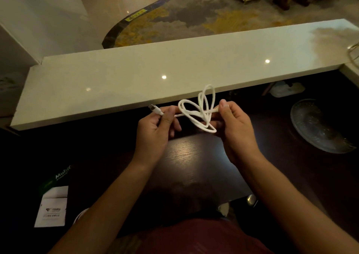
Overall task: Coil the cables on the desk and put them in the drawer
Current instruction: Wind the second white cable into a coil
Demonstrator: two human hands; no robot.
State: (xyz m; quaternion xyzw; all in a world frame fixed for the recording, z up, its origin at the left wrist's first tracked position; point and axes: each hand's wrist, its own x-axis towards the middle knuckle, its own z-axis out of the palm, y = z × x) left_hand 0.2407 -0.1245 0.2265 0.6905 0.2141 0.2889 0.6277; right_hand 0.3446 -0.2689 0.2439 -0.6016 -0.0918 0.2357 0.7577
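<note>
pinching white cable (pixel 196 114) between left hand (pixel 155 129) and right hand (pixel 236 125), plug (pixel 154 109) pointing up-left.

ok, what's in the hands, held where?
One white cable: left hand pinches it just behind the plug, right hand pinches the gathered loops.

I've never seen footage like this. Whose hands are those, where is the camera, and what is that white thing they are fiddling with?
No machine here: a person wears a camera on the head, looking down at their own hands. The left hand pinches the plug end of a white cable, and the right hand holds its loose loops, so the cable is partly coiled. Both hands are above a dark wooden desk, in front of a pale stone counter. A glass dish sits to the right, and a white paper lies at lower left.
</note>
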